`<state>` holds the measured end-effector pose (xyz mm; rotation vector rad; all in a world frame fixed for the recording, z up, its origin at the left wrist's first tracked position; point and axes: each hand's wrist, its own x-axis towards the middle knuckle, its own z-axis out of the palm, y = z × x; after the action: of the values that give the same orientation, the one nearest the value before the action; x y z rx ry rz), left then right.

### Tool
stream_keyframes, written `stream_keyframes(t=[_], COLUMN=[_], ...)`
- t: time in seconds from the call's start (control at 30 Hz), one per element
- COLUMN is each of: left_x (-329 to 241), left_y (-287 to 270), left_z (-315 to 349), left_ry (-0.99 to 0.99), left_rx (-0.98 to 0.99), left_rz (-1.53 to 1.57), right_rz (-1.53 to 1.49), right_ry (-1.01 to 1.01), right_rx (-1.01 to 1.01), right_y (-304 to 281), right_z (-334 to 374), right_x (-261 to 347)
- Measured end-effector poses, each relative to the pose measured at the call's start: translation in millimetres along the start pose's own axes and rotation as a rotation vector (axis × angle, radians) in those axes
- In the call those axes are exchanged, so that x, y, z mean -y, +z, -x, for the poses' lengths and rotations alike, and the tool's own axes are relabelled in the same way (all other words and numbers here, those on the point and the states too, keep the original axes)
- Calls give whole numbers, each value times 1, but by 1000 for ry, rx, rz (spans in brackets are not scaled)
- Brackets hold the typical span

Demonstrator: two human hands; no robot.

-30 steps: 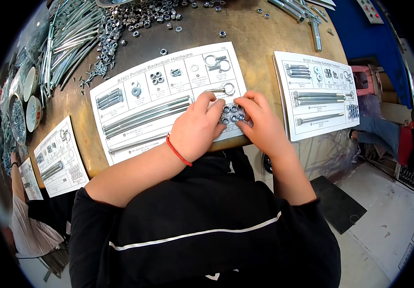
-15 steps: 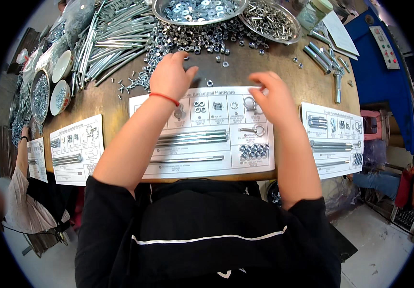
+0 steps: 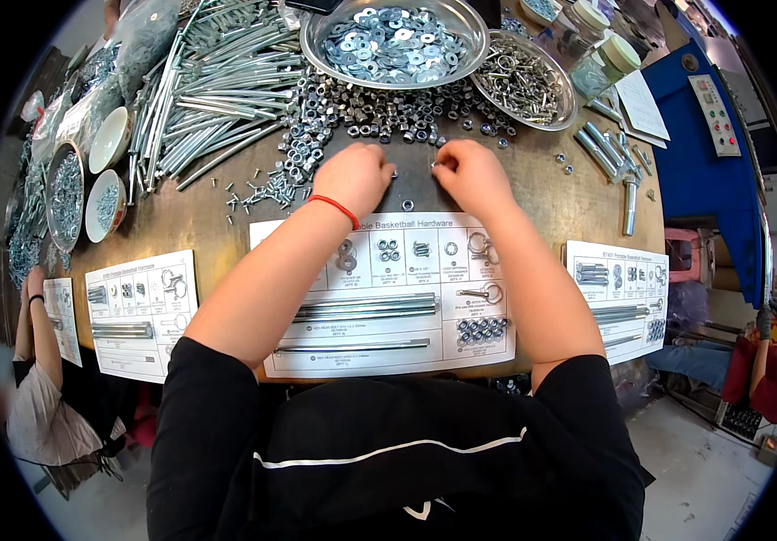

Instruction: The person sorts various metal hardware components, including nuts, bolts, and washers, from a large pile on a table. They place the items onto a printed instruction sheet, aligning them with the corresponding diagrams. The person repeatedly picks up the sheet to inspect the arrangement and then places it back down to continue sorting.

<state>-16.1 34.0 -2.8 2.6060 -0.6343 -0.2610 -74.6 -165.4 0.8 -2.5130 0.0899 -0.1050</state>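
Note:
My left hand [image 3: 355, 176], with a red string around its wrist, is closed just in front of the pile of loose nuts [image 3: 388, 108]. Its fingers curl down, and what they may hold is hidden. A short gap to the right, my right hand [image 3: 474, 176] is closed in a pinch; anything between its fingertips is too small to name. One loose nut [image 3: 408, 206] lies on the table between my hands. Under my forearms rests a printed hardware sheet [image 3: 361, 327] with pictures of bolts, nuts and rings. Small screws [image 3: 271, 191] are scattered left of my left hand.
A metal bowl of washers [image 3: 395, 45] and a tray of small metal pins [image 3: 524, 81] stand at the back. Long bolts [image 3: 226, 99] heap up back left, near two small bowls [image 3: 105, 206]. Thick bolts [image 3: 630, 194] lie right. A co-worker's arm [image 3: 41, 325] reaches in far left.
My right hand has moved left, closer to my left hand, and its fingers have curled into a pinch. My left hand's fingers have curled downward. The view has shifted, showing more of the table's back.

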Motion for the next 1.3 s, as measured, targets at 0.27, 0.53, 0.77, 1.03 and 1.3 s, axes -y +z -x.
stream_keyframes(t=[0.27, 0.53, 0.77, 1.03, 1.3], left_x=[-14, 3, 19, 8, 6], left_y=[3, -38, -27, -12, -10], left_z=[-35, -16, -6, -1, 3], left_ry=[178, -59, 29, 158, 154], left_rx=[-209, 55, 64, 38, 17], left_rz=[-106, 74, 57, 56, 59], right_rz=[19, 115, 47, 90, 55], right_ry=[-15, -85, 1, -180, -110], right_rx=[-76, -43, 35, -110, -156], right_y=[0, -17, -3, 8, 7], right_z=[-31, -6, -25, -38, -21], right_x=[-24, -16, -23, -17, -20])
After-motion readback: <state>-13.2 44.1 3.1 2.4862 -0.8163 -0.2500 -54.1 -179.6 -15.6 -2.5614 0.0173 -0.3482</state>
